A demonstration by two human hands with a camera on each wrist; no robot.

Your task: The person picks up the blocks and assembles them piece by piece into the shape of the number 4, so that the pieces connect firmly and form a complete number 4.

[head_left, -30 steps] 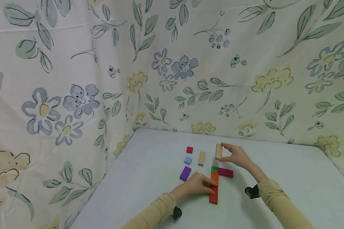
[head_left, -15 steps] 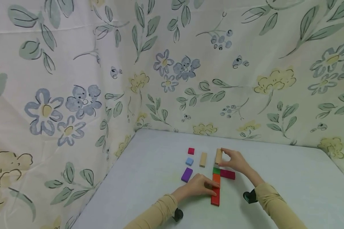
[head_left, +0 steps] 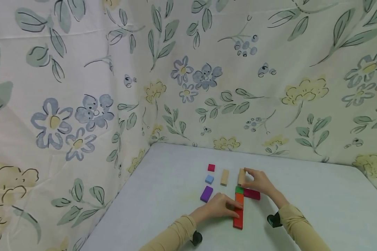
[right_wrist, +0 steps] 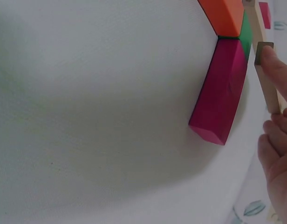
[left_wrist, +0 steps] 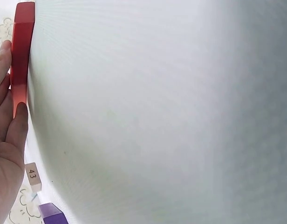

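Right hand (head_left: 260, 182) pinches the slim, pale wooden block (head_left: 241, 177) end to end, just beyond the little green block (head_left: 239, 190), short of the tabletop (head_left: 171, 177)'s far edge; left hand (head_left: 218, 206), thumb and fingers apart, touches the smooth red block (head_left: 238, 223)

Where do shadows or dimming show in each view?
Head view: a shadow on the white table beside the right sleeve; left wrist view: the white table dims towards the picture's right; right wrist view: a broad, soft shadow beside the magenta block.

Natural-wood blocks (head_left: 224, 177), quantity two, coloured blocks (head_left: 206, 194), quantity seven, hands (head_left: 218, 206), quantity two, sleeves (head_left: 172, 233), quantity two, table (head_left: 163, 188), quantity one
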